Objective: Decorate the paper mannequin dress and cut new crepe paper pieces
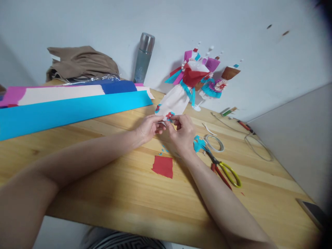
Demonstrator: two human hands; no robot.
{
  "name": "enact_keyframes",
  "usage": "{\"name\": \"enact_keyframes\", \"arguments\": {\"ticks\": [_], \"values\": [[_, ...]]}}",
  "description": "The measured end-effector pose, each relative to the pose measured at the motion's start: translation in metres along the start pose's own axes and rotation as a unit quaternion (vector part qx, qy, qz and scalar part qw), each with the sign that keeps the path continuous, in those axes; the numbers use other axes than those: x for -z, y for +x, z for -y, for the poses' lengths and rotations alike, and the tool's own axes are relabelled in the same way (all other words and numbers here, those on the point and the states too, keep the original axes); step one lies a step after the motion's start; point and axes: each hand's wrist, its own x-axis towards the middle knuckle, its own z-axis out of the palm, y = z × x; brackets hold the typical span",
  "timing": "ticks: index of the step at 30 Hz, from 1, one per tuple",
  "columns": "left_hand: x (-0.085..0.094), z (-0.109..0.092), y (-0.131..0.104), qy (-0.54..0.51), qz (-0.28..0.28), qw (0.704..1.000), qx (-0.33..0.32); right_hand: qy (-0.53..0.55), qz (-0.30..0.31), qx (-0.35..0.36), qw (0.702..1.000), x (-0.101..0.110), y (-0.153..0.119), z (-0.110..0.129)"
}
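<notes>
A paper figure with a long white skirt (172, 100) and a red and turquoise top leans across the back of the table. My left hand (151, 128) has its thumb and forefinger pinched at the skirt's lower edge. Close beside it, my right hand (183, 133) pinches the same edge, near a red flower (169, 115) backed with turquoise. What lies between the fingertips is partly hidden. A red paper square (163, 166) lies on the wood below my hands.
Scissors (227, 173), another red-handled tool, white tape (214, 143) and turquoise scraps (199, 143) lie right. Rolled paper (77, 110), brown cloth (83, 64) and a bottle (144, 58) are at the back left. A phone (312, 212) lies at the right edge.
</notes>
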Motion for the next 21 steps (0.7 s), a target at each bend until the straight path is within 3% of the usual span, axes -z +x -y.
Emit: {"name": "enact_keyframes", "arguments": {"ticks": [11, 21], "values": [[-0.0009, 0.0015, 0.0002, 0.005, -0.021, 1.000, -0.007, 0.013, 0.000, 0.041, 0.999, -0.0018, -0.0017, 0.0023], [-0.0022, 0.0001, 0.0001, -0.015, -0.019, 1.000, -0.006, 0.068, 0.002, -0.067, 0.995, -0.0020, 0.0006, 0.0100]]}}
